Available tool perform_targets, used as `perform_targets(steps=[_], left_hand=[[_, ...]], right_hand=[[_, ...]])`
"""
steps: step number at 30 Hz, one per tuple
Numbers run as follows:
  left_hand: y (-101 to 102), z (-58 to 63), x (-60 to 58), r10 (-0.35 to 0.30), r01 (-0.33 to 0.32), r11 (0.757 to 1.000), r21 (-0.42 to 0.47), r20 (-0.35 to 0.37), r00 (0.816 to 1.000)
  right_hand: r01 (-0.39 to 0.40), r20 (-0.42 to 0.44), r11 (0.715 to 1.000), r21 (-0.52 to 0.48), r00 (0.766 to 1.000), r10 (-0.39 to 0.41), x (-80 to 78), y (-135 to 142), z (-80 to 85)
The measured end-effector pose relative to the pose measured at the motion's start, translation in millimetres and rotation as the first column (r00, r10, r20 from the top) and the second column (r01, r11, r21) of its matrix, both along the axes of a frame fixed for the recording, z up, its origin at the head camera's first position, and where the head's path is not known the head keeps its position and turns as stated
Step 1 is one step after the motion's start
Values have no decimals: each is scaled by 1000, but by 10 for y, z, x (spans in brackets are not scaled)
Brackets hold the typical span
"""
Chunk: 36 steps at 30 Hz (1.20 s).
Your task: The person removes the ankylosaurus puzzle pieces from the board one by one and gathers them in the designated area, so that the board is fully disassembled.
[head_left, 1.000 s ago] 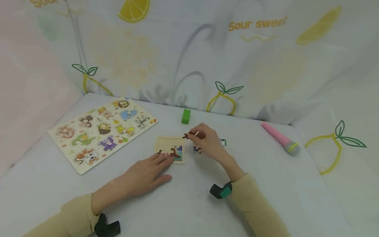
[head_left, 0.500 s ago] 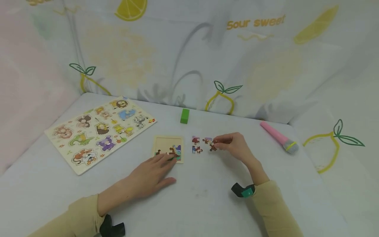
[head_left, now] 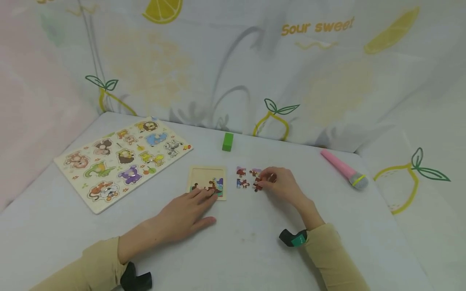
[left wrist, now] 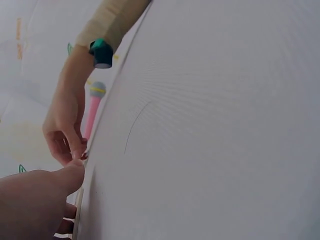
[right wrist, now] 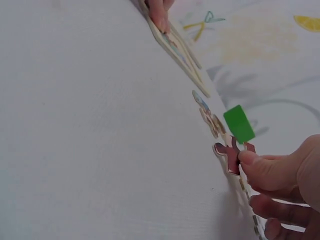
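Note:
My left hand (head_left: 183, 214) lies with its fingers outstretched over the lower edge of a small wooden puzzle tray (head_left: 206, 171). Joined jigsaw pieces (head_left: 217, 184) show in the tray's lower right, some of them covered by the fingers. To the right of the tray, my right hand (head_left: 285, 186) pinches a brown jigsaw piece (right wrist: 231, 156) between thumb and fingers, close over the tabletop. Beside it lie loose pieces: a reddish one (head_left: 240, 171), a blue and brown one (head_left: 242, 184), and a purple-topped one (head_left: 255, 172) partly behind the fingertips.
A large animal peg puzzle board (head_left: 109, 141) lies at the left. A green block (head_left: 227, 142) stands behind the tray. Far right is a pink toy microphone (head_left: 344, 169). A printed cloth backdrop (head_left: 204, 60) rises along the table's far edge.
My right hand has moved away from the tray's upper right corner, rightward and down to the loose pieces, with a brown jigsaw piece in its pinch. The left hand stays on the tray.

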<state>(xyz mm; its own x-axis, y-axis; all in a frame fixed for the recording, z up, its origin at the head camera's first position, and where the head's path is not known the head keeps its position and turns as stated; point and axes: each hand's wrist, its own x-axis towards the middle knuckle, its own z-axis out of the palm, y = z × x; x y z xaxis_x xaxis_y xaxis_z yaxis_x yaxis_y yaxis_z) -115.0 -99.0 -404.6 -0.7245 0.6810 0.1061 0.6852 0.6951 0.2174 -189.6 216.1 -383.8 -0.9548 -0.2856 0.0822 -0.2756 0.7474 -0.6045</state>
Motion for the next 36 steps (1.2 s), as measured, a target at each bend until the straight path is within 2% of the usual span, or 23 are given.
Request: perform_targets(steps=[6, 14, 22, 28, 36], left_hand=[[-6, -3, -13, -7, 7, 1000, 5, -20, 1000], [-6, 13, -11, -10, 10, 1000, -8, -23, 1000], [-12, 13, -1, -6, 6, 1000, -7, -11, 1000], [-15, 4, -4, -3, 3, 1000, -6, -2, 1000], [-7, 1, -19, -5, 5, 1000, -10, -4, 1000]], right_hand=[[-31, -78, 999, 41, 996, 35, 7, -29, -45], [-30, -112, 998, 50, 993, 35, -9, -45, -121], [10, -44, 999, 50, 999, -8, -2, -16, -71], [-46, -23, 994, 97, 999, 49, -7, 52, -37], [-88, -21, 990, 113, 996, 91, -4, 93, -9]])
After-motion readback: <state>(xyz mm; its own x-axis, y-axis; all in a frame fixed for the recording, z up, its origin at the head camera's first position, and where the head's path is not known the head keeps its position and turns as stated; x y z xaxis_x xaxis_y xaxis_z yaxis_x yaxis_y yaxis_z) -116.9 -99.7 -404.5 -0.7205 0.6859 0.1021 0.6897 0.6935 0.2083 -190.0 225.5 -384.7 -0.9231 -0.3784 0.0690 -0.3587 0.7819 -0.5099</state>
